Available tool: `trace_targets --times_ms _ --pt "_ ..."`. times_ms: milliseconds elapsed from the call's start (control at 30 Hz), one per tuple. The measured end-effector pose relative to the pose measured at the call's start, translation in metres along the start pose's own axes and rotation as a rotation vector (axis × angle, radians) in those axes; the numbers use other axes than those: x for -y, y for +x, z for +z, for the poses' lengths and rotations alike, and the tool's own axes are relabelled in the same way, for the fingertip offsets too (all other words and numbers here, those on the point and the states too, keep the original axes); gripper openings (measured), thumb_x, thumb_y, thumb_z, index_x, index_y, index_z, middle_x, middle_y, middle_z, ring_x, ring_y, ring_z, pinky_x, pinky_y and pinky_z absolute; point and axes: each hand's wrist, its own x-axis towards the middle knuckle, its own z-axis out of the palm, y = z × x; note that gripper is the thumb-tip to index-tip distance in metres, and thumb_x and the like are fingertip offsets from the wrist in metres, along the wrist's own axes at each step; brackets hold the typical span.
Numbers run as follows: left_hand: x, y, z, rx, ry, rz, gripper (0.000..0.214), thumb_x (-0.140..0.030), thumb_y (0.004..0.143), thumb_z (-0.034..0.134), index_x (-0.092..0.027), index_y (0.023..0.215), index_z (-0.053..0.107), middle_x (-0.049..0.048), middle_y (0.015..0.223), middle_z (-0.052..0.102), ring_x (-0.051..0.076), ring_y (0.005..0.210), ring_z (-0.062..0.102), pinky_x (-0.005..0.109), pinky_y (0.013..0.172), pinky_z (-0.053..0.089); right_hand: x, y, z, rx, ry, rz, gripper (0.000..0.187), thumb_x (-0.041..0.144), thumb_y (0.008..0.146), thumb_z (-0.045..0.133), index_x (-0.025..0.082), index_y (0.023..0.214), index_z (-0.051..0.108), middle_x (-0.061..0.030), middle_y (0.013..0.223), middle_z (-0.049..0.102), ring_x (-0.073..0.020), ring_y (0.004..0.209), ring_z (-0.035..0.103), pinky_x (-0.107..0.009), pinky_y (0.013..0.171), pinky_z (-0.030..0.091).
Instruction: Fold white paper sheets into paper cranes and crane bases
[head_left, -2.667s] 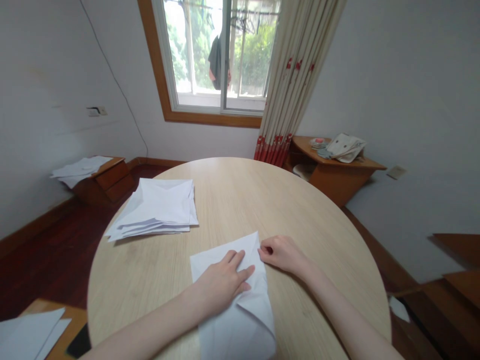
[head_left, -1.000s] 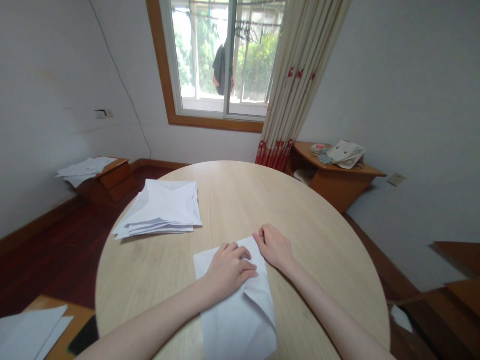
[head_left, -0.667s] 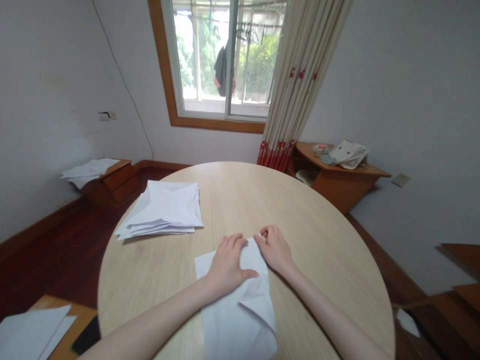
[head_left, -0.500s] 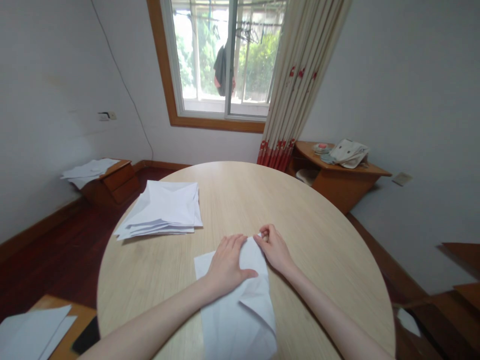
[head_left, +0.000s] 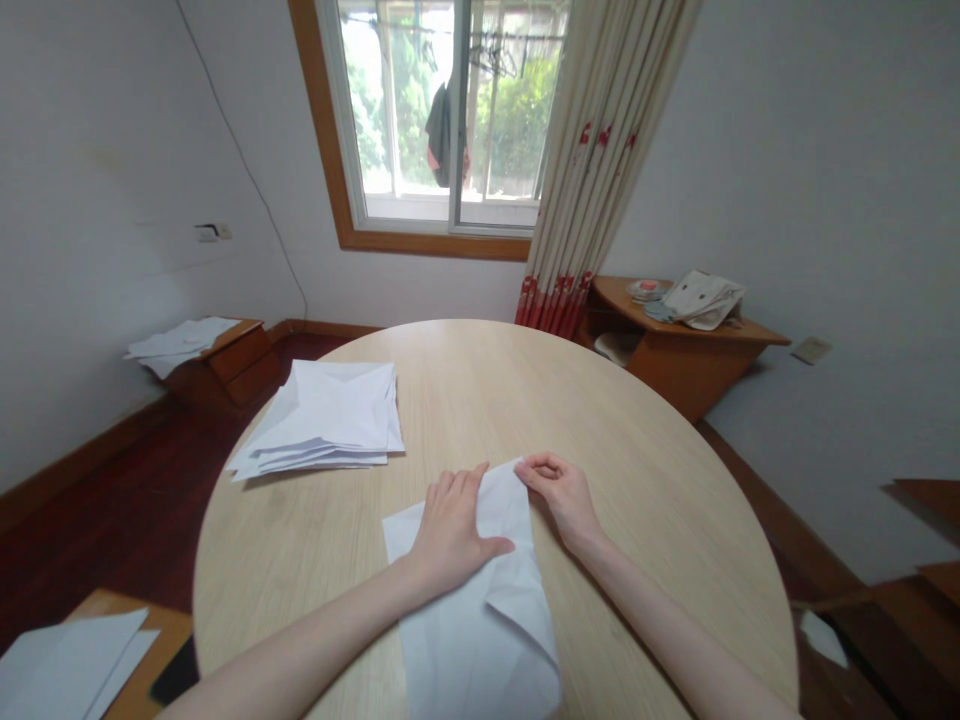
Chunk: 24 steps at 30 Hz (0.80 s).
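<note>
A creased white sheet of paper [head_left: 480, 620] lies on the round wooden table [head_left: 660, 540] in front of me, its near right side curled over in a loose fold. Spread flat across its upper left part is my left hand [head_left: 452, 530], thumb stretched out to the right over the paper. At the far right corner of the sheet, my right hand [head_left: 559, 490] pinches the paper between thumb and fingers. The near end of the sheet runs out of view at the bottom.
A stack of folded white papers [head_left: 330, 410] sits at the table's left. More sheets lie on a small cabinet [head_left: 240, 365] and on a low surface at lower left [head_left: 67, 660]. Beyond the table stand a corner desk [head_left: 675, 360] with a cloth bag [head_left: 703, 298], and a curtain [head_left: 592, 180].
My right hand has shifted slightly right at the paper's far corner, drawing it out a little. My left hand stays pressed on the sheet, with its fingers slightly moved.
</note>
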Motion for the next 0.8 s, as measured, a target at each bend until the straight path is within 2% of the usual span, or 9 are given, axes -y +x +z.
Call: trace_targets --times_ms 233,533,800 --pt "-0.0008 -0.0021 0.0001 0.015 0.019 0.008 0.089 -0.037 0.065 0.083 -0.016 0.138 0.038 0.0121 0.125 0.056 0.031 0.113 0.047 0.043 0.096 0.034 0.0015 0.0044 -0.0009 -0.041 -0.047 -0.027 0.038 0.052 0.057 0.079 0.017 0.067 0.067 -0.0055 0.062 0.071 -0.0198 0.057 0.064 -0.03 0.053 0.05" --pt "-0.0027 -0.0013 0.0006 0.028 0.027 0.008 0.086 -0.038 0.066 0.082 -0.017 0.138 0.039 0.0119 0.126 0.056 0.032 0.112 0.047 0.044 0.095 0.035 0.0054 0.0061 -0.0013 -0.03 -0.099 -0.067 0.038 0.055 0.06 0.075 0.018 0.062 0.068 -0.0029 0.056 0.067 -0.0169 0.051 0.059 -0.027 0.048 0.046" --pt "-0.002 -0.0018 0.0004 0.013 -0.003 0.006 0.083 -0.038 0.064 0.082 -0.018 0.134 0.043 0.0122 0.123 0.059 0.033 0.112 0.051 0.045 0.093 0.037 0.0077 0.0063 -0.0023 -0.028 -0.085 -0.06 0.039 0.056 0.058 0.077 0.017 0.063 0.069 -0.0049 0.06 0.069 -0.0187 0.054 0.06 -0.029 0.051 0.048"
